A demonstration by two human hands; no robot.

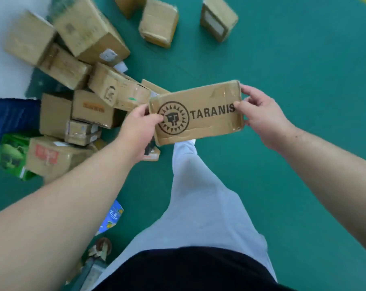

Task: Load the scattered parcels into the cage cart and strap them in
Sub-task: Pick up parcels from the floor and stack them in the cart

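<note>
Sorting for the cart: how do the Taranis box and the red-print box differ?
The Taranis box is held by left hand and right hand; the red-print box lies in the pile. The Taranis box looks flat, black-printed; the red-print box deeper. Both are brown cardboard.

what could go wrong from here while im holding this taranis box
The left hand and right hand pinch the TARANIS box only at its short ends, so it may twist or slip. The loose parcel pile lies close beside the leg; a step left could trip on it.
</note>
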